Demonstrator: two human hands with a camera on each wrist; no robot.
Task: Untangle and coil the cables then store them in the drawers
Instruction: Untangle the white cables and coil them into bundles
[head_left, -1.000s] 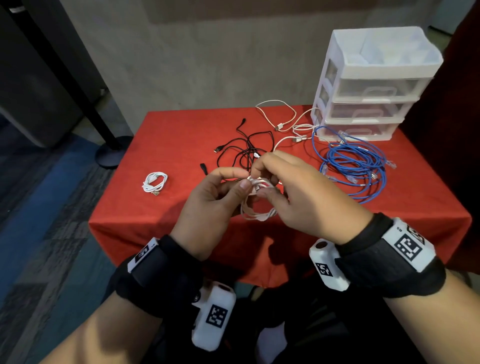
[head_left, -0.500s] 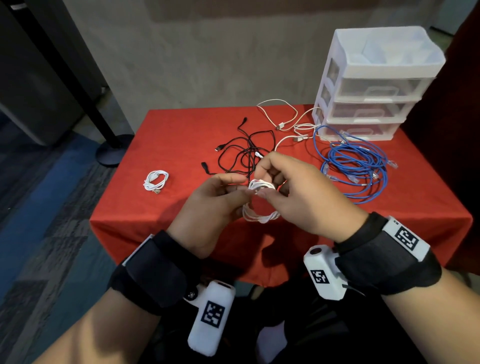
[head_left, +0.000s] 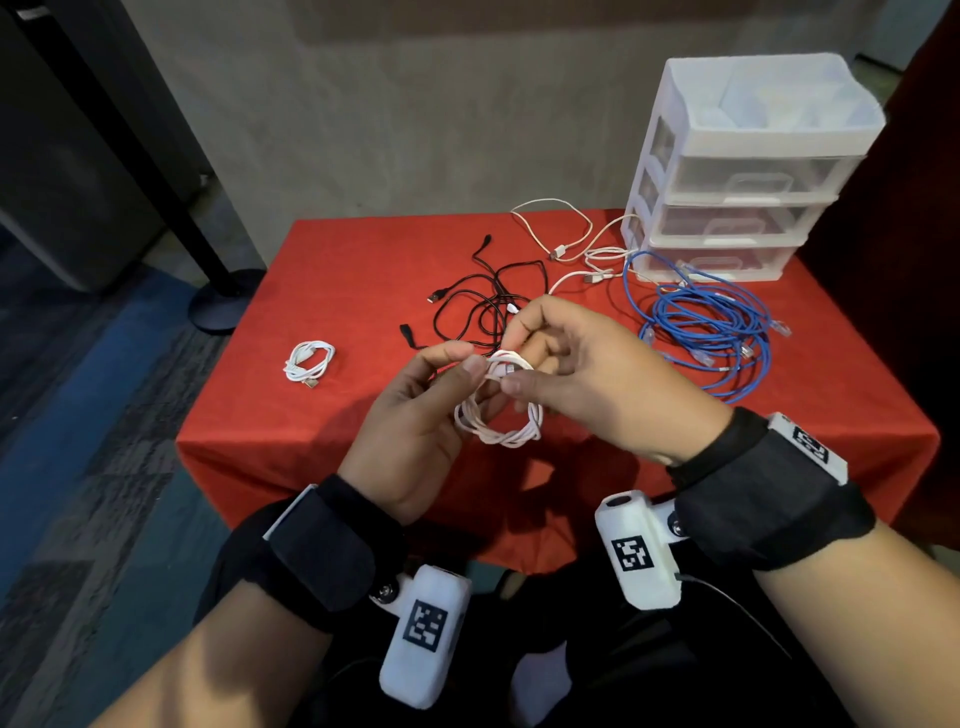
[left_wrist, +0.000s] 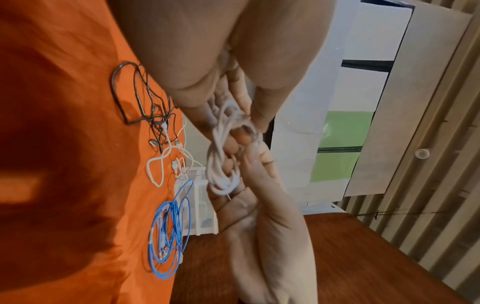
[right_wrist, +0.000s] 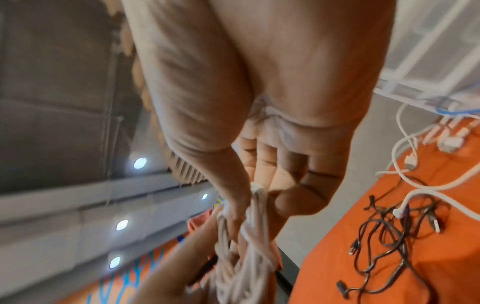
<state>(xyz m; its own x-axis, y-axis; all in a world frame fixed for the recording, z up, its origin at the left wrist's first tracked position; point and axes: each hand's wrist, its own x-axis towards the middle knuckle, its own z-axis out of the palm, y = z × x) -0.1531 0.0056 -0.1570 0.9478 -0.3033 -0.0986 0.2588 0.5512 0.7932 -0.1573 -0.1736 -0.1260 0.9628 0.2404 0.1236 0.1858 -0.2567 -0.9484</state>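
A white cable coil (head_left: 500, 415) hangs in the air above the near edge of the red table (head_left: 353, 291). My left hand (head_left: 431, 405) pinches its top between thumb and fingers, and my right hand (head_left: 566, 374) pinches the same top from the other side. The coil (left_wrist: 221, 160) shows wound round the fingers in the left wrist view, and in the right wrist view the coil (right_wrist: 244, 257) is blurred. On the table lie a tangled black cable (head_left: 483, 306), loose white cables (head_left: 571, 244), a blue cable bundle (head_left: 711, 332) and a small coiled white cable (head_left: 309, 361). The white drawer unit (head_left: 737, 171) stands at the back right.
All three drawers of the unit look shut, and its top tray is open upward. A black stanchion post with a round base (head_left: 223, 306) stands on the floor left of the table. The blue bundle lies right in front of the drawers.
Both hands have lifted slightly and kept working the top of the white coil. The right fingers have shifted on the cable end. The cables on the table have not moved.
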